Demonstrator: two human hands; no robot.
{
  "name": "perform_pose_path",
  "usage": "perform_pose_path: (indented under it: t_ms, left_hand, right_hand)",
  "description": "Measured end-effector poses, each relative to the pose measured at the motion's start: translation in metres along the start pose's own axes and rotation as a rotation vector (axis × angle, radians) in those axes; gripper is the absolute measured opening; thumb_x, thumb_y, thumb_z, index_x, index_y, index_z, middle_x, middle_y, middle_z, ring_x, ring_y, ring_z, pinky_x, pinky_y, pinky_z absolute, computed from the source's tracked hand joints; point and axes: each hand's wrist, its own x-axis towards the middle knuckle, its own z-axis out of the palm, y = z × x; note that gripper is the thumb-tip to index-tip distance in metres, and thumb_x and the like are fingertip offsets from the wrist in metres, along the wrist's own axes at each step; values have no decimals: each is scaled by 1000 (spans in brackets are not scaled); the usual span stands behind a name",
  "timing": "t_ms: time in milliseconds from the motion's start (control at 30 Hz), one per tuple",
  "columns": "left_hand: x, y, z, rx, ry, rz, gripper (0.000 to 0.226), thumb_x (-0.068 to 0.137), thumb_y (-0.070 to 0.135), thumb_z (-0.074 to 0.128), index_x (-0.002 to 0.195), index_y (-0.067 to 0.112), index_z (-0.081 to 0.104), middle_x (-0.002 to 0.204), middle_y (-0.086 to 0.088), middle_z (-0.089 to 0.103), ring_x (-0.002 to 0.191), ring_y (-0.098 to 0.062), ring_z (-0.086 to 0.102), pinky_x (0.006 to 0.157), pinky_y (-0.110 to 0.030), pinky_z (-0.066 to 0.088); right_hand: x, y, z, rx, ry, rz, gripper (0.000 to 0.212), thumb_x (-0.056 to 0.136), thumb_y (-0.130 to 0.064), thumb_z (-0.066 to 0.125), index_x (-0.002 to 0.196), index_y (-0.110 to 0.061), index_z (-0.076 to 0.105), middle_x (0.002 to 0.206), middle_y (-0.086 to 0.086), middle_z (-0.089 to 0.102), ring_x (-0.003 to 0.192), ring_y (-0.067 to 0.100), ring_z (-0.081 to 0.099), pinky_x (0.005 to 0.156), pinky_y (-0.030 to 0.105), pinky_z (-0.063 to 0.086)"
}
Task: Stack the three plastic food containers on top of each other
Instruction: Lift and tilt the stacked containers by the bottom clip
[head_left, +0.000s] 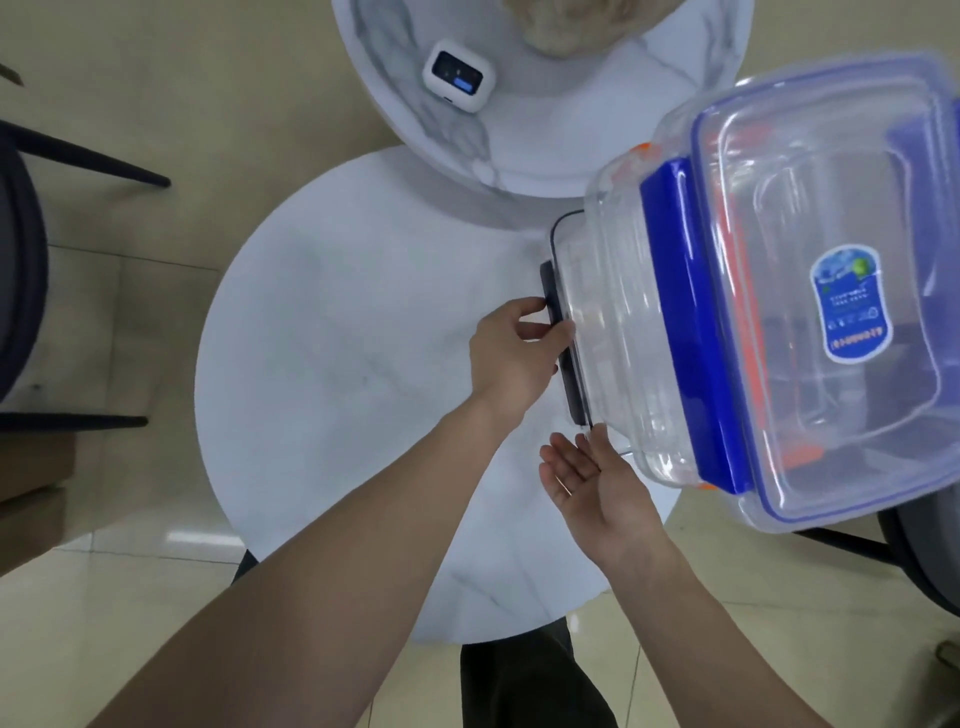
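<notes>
Three clear plastic containers stand stacked on the right side of the round white table (332, 364). The top container (831, 291) has a blue-rimmed lid, blue clips and a blue label. Under it an orange-clipped container (634, 156) shows only its clips and edges. The bottom container (576, 291) has a dark-rimmed lid and a dark side clip. My left hand (514, 353) pinches that dark clip on the stack's left side. My right hand (597, 483) is open, palm up, with its fingertips at the bottom container's near corner.
A second marble-patterned round table (545, 130) overlaps behind, with a small white device (458, 82) and a pale object on it. Dark chair legs (78, 156) stand at the left, another chair (919, 551) at the right. The floor is tiled.
</notes>
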Motion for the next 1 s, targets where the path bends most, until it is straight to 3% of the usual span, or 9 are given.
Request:
perform_pose_path:
  t_ms: [300,433,533,633,800,1000]
  left_hand:
    - [3,8,18,129,-91,22,35,89,25,64,123,19,61,84,4,67,81,-22,72,80,-44,62]
    - [4,18,24,223,-116,34,30,88,24,59,116,14,56,76,0,64,68,-23,65,66,-35,56]
    - [6,23,28,263,-121,29,24,86,27,60,105,17,52,82,-4,65,66,-21,61,60,-30,48]
    - [7,26,32,248,-127,-5,27,83,28,63,103,14,53,88,-10,69,68,-24,63,63,-32,52]
    - [10,28,39,244,-123,-14,29,80,28,65,98,9,51,89,-13,69,64,-23,58,55,-30,45]
    - [10,31,48,259,-124,-13,30,80,27,65,98,9,50,85,-7,63,69,-24,60,56,-30,47]
  right_hand:
    - [6,-17,-11,-110,46,-45,27,98,-33,55,102,-7,54,107,16,68,95,28,68,78,38,53]
    - [7,-26,-13,-154,62,-42,25,100,-31,53,98,-6,55,103,15,68,94,28,67,81,38,51]
    - [5,-33,-13,-163,68,-29,26,100,-32,52,95,-6,55,101,15,68,94,27,66,88,41,48]
    - [6,-39,-15,-174,63,-17,27,100,-32,52,95,-6,55,102,15,68,95,27,66,85,39,50]
    - [6,-47,-18,-207,67,-5,27,101,-30,50,96,-5,56,103,16,67,95,27,66,85,39,50]
    - [7,-60,-23,-241,78,-15,27,101,-29,50,93,-4,56,104,16,67,96,27,65,87,40,50]
